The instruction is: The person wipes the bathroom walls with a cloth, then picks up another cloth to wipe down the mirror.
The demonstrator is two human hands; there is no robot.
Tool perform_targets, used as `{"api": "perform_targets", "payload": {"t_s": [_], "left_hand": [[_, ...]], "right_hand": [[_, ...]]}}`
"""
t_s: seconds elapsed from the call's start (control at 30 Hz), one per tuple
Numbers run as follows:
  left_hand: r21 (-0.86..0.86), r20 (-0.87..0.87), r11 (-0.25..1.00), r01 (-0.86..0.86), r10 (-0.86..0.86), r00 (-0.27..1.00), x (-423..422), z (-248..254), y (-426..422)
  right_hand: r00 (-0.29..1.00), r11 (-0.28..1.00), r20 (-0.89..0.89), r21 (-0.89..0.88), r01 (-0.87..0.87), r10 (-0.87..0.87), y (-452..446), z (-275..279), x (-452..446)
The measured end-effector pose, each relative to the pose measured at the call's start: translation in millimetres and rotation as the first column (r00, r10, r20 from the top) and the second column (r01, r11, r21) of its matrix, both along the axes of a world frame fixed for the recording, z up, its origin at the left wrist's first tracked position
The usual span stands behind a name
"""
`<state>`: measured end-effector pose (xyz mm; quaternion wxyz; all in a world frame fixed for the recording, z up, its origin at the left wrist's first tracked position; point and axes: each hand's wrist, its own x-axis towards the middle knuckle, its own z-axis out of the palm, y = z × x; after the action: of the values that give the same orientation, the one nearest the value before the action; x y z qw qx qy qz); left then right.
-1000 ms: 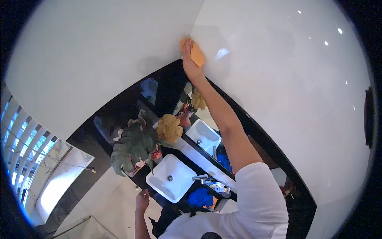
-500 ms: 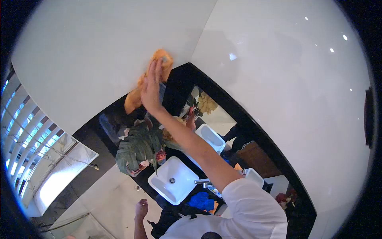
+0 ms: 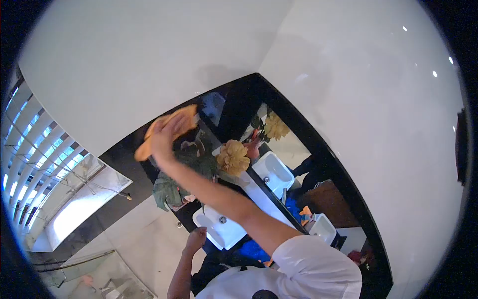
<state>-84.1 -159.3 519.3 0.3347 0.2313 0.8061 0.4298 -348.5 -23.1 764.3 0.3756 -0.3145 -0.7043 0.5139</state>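
My right hand (image 3: 163,137) is stretched out over the dark wall tiles at the upper left, on an orange cloth (image 3: 185,119) that spreads out on both sides of it. Below this hand is a flower arrangement with big green leaves (image 3: 167,192) and a yellow flower (image 3: 233,157). My left hand (image 3: 196,238) is low, beside the left edge of the white sink (image 3: 219,231), with its fingers curled; whatever it may hold is hidden. My right forearm passes over part of the sink and the leaves.
A black-framed mirror (image 3: 343,164) reflects the flowers and sink. Blue cloth (image 3: 255,250) lies beside the sink. Window blinds (image 3: 37,149) and a white ledge (image 3: 87,212) are at the left. Pale walls (image 3: 149,55) rise above the dark tiles.
My right hand and the orange cloth have moved from the pale wall corner left and down onto the dark tiles. My left hand has risen slightly towards the sink. The view has shifted.
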Motion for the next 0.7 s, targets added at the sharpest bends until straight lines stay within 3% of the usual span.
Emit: {"api": "perform_targets", "payload": {"t_s": [0.03, 0.1, 0.13, 0.2, 0.23, 0.27, 0.33, 0.4, 0.43, 0.47, 0.5, 0.57, 0.6, 0.63, 0.67, 0.7], "left_hand": [[0.019, -0.027, 0.999, 0.033, -0.033, 0.999, -2, 1, 6], [0.032, -0.118, 0.995, 0.09, -0.086, 0.989, -5, 13, 14], [0.026, -0.121, 0.996, 0.084, -0.081, 0.989, -3, 19, 13], [0.047, -0.074, 0.998, 0.034, -0.031, 0.997, -6, 29, 15], [-0.065, -0.038, 0.997, 0.038, -0.04, 0.998, -6, 33, 12], [-0.06, -0.051, 0.998, 0.017, -0.02, 0.999, -5, 25, 6], [-0.016, -0.167, 0.997, 0.075, -0.076, 0.983, 9, -4, -9], [0.001, -0.132, 0.998, 0.056, -0.056, 0.99, 21, -8, -22], [-0.012, -0.04, 1.0, 0.015, -0.016, 0.999, 27, -8, -26], [-0.03, 0.053, 0.999, -0.019, 0.021, 0.998, 29, 0, -29], [-0.105, 0.018, 0.994, -0.009, 0.01, 1.0, 32, 7, -30], [-0.096, -0.008, 0.995, 0.029, -0.03, 1.0, 34, 8, -34], [-0.085, -0.031, 0.994, 0.067, -0.07, 0.997, 34, 8, -32], [-0.087, -0.012, 0.994, 0.066, -0.068, 0.998, 33, 8, -31], [-0.088, -0.013, 0.994, 0.062, -0.064, 0.998, 32, 9, -30], [-0.089, -0.013, 0.994, 0.062, -0.063, 0.998, 30, 12, -30]], "right_hand": [[0.991, 0.959, 0.057, -0.266, -0.1, 0.12, -14, -12, 0], [0.984, 0.94, 0.038, -0.302, -0.156, 0.176, 3, -34, -1], [0.987, 0.959, 0.02, -0.241, -0.147, 0.156, 23, -40, -3], [0.999, 0.999, -0.043, 0.05, -0.021, 0.024, 69, -28, -1], [0.992, 0.977, -0.113, 0.203, 0.068, -0.046, 88, -7, 2], [0.975, 0.906, -0.18, 0.378, 0.189, -0.128, 97, 34, 15], [0.879, 0.89, -0.476, 0.406, 0.206, 0.014, 106, 103, 13], [0.758, 0.772, -0.614, 0.585, 0.249, 0.222, 108, 166, 9], [0.75, 0.776, -0.62, 0.582, 0.243, 0.231, 98, 189, 5], [0.722, 0.667, -0.57, 0.717, 0.203, 0.393, 89, 205, 1], [0.687, 0.531, -0.489, 0.829, 0.175, 0.537, 81, 214, 1], [0.647, 0.351, -0.29, 0.936, 0.037, 0.706, 58, 196, -8], [0.692, 0.217, -0.057, 0.965, -0.146, 0.72, 48, 179, 1], [0.825, 0.034, 0.001, 0.999, -0.025, 0.565, 38, 149, 2], [0.662, -0.075, 0.19, 0.977, -0.198, 0.725, 40, 113, -2], [0.433, -0.132, 0.252, 0.948, -0.29, 0.866, 46, 85, 4]]}}
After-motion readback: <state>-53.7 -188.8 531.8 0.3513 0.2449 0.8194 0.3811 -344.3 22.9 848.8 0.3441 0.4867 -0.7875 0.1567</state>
